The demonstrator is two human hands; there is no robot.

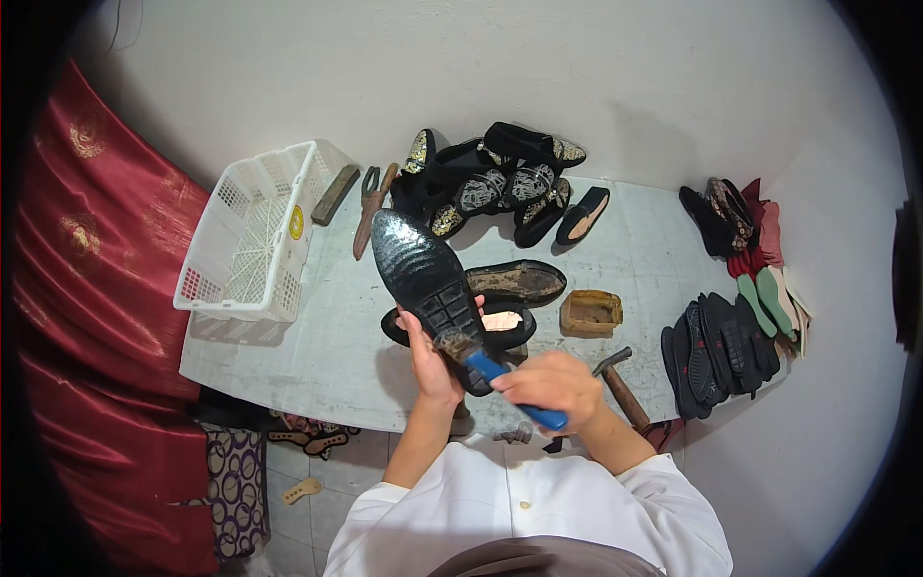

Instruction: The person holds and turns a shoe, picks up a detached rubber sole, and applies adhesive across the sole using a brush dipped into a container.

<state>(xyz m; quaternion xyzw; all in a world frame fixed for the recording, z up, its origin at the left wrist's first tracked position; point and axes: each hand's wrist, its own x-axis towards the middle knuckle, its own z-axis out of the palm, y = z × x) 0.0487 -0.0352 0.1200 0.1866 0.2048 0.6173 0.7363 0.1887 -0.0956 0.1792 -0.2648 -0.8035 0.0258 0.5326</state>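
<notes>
Fingers of the left hand curled around a black sole; the right hand gripped a blue-handled brush against it. On the bench, a basket stood left of the sole, a tray and hammer right, shoes beyond.

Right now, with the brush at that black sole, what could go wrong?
The brush might slip off the black sole and catch the left hand, which grips it close by. The right hand or its forearm could knock the hammer lying beside it.
</notes>
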